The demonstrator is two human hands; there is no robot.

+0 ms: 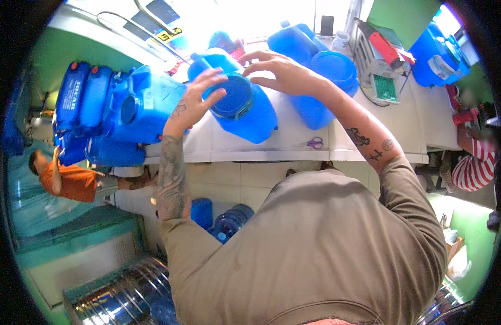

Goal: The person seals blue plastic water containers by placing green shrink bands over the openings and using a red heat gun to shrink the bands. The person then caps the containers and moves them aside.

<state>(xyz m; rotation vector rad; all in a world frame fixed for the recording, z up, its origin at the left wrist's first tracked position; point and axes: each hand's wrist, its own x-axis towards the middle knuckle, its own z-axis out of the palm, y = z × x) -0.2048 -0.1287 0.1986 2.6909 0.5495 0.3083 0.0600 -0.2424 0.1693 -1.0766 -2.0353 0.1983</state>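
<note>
Upper left: two red-capped blue jerrycans (pixel 72 97). Upper centre: my left hand (pixel 197 103), one round-lidded blue drum (pixel 252 120), my right hand (pixel 278 76) — apart, fingers loosely spread; whether they touch it I can't tell. Right of centre: one pair of purple-handled scissors (pixel 315 143), one more lidded drum (pixel 315 111).

A long white bench with a smooth, pale top (pixel 201 145) runs across here, and a tall blue plastic drum with a round screw lid (pixel 253 119) stands on it near the front edge, a blue plastic jerrycan (pixel 213 57) just behind. To its right I see a second round-lidded blue plastic drum (pixel 314 111), then a pale slatted holder with a green panel (pixel 384 88). Purple-handled scissors (pixel 316 143) lie flat between the drums, close to the edge.
</note>
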